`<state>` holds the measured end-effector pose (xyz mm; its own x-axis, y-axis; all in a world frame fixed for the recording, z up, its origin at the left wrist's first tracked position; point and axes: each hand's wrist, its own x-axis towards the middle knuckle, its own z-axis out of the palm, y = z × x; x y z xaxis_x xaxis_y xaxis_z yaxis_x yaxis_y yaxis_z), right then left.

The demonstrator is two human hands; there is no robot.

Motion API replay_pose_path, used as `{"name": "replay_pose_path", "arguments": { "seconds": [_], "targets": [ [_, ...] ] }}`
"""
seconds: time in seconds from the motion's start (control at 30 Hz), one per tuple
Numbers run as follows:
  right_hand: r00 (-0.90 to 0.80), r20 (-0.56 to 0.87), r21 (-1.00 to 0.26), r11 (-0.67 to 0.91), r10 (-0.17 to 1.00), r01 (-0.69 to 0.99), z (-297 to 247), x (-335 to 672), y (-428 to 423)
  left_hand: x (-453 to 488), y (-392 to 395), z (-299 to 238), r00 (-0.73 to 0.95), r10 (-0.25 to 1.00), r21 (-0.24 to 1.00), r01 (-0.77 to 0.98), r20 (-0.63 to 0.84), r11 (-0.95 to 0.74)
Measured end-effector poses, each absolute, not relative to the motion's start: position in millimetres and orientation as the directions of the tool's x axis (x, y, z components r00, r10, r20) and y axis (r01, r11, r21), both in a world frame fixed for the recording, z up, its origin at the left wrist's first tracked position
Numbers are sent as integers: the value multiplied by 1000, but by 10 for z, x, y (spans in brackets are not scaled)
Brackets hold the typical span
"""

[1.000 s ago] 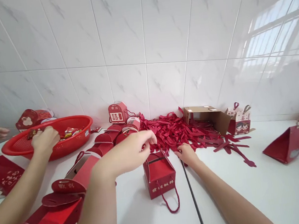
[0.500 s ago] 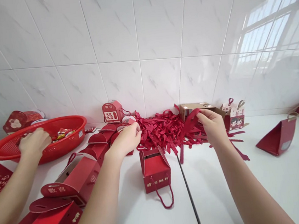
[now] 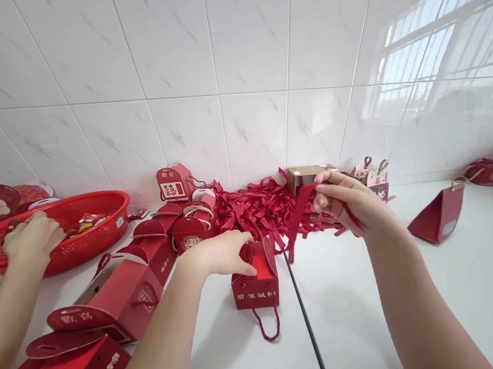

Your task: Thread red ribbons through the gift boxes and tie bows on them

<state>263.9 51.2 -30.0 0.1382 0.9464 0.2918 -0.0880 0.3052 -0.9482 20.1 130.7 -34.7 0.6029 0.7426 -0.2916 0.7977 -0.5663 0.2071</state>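
Two bare hands are at work, the right hand (image 3: pixel 347 200) raised and pinching one end of a red ribbon (image 3: pixel 296 217) between thumb and fingertips. From that pinch the ribbon trails down and leftward, its lower end near a small red box (image 3: pixel 257 294). The left hand (image 3: pixel 221 256) lies over the upper left part of this box, thumb at the open top and fingers by the left flap (whether they squeeze the flap or merely rest on it, I cannot tell). Directly below that hand the box stands upright on the white tabletop (image 3: pixel 354 331), its twisted cord handle (image 3: pixel 270 338) looping down in front. Beyond both grips, against the tiled wall (image 3: pixel 259 136), spreads a tangled ribbon pile (image 3: pixel 251 204); a cardboard box (image 3: pixel 302 177) sits just behind the pinching fingers. Well left of the left hand, another person's hand (image 3: pixel 34 239) reaches into a red basket (image 3: pixel 81 249) with wrapped sweets (image 3: pixel 88 221). Right of the pinch, well apart, stands a triangular red box (image 3: pixel 440 220).
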Motion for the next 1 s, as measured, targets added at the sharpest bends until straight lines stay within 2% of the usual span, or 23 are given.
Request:
{"name": "replay_pose_path", "arguments": {
  "seconds": [0.07,0.1,0.17,0.23,0.3,0.37,0.43,0.5,0.57,0.63,0.7,0.77,0.83,0.9,1.0],
  "targets": [
    [152,396,-867,423,905,-264,-286,2683,506,214,1313,-366,630,714,216,777,-306,-592],
    [188,432,-836,470,882,-283,-279,2704,496,217,1321,-374,641,702,222,767,-311,-602],
    [301,485,-813,550,821,-191,-265,2739,463,224,1342,-388,662,681,227,749,-314,-623],
    [400,553,-799,601,731,7,-260,2769,428,237,1366,-401,676,668,235,736,-311,-635],
    [420,639,-754,634,644,174,-267,2795,410,249,1387,-414,682,662,258,731,-311,-632],
    [422,702,-691,692,574,209,-282,2813,413,255,1400,-425,682,660,279,731,-314,-622],
    [474,708,-655,738,524,163,-293,2819,426,252,1407,-430,682,660,283,731,-315,-621],
    [540,667,-668,733,513,128,-291,2815,433,245,1408,-429,677,664,270,736,-317,-621],
    [554,619,-728,672,557,138,-280,2801,424,240,1403,-423,672,669,252,740,-318,-624],
    [469,551,-825,534,690,185,-269,2783,403,240,1397,-417,673,670,241,739,-314,-629],
    [261,399,-897,315,879,311,-273,2758,388,245,1392,-415,682,668,244,731,-298,-637],
    [1,168,-841,143,986,521,-298,2727,401,252,1391,-416,693,665,249,721,-278,-647],
    [-197,-29,-709,119,980,695,-342,2686,446,257,1393,-418,705,657,246,710,-268,-660],
    [-292,-133,-602,157,947,783,-391,2636,506,261,1397,-419,717,643,244,697,-270,-674],
    [-329,-206,-524,180,921,832,-440,2554,572,264,1399,-420,728,630,252,685,-270,-684]
  ]
}}
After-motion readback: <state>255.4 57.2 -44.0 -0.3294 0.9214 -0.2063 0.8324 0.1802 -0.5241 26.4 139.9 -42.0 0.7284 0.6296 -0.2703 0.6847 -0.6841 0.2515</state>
